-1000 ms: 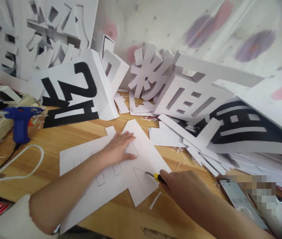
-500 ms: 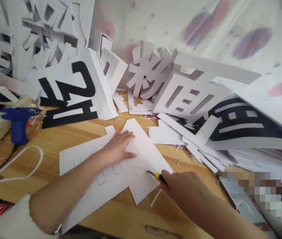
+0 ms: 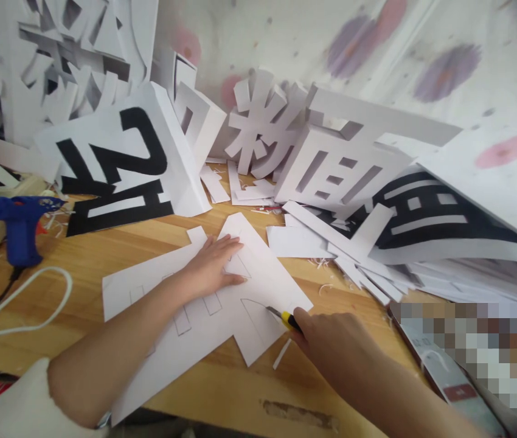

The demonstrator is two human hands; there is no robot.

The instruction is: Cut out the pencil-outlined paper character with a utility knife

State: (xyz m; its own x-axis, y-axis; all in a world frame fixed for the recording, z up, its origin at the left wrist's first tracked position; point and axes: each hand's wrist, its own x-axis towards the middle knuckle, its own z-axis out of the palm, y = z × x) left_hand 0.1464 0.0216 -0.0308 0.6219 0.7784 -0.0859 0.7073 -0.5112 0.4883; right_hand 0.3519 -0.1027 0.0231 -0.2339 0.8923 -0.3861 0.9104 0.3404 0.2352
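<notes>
A white foam board or card [image 3: 149, 377] with pencilled outlines lies flat on the wooden table, its edge cut into angled corners. My left hand [image 3: 213, 264] rests on it with fingers stretched out and thumb apart, pressing near its upper part. In my right hand [image 3: 326, 337] is a yellow and black utility knife [image 3: 288, 319], gripped by the handle. Its blade tip meets the board beside a curved pencil line, right of my left hand. A thin white offcut [image 3: 282, 354] lies just below the knife.
A blue glue gun [image 3: 21, 231] with a looped white cable [image 3: 67, 286] stands at left. White built-up characters [image 3: 331, 164] and a black-lettered panel [image 3: 140, 158] line the back. White strips [image 3: 326, 237] are piled at right, near a phone [image 3: 441, 365].
The whole view has shifted slightly, so everything appears a little further left and up. Both hands keep nearly the same place on the board, and the knife tip stays by the curved line.
</notes>
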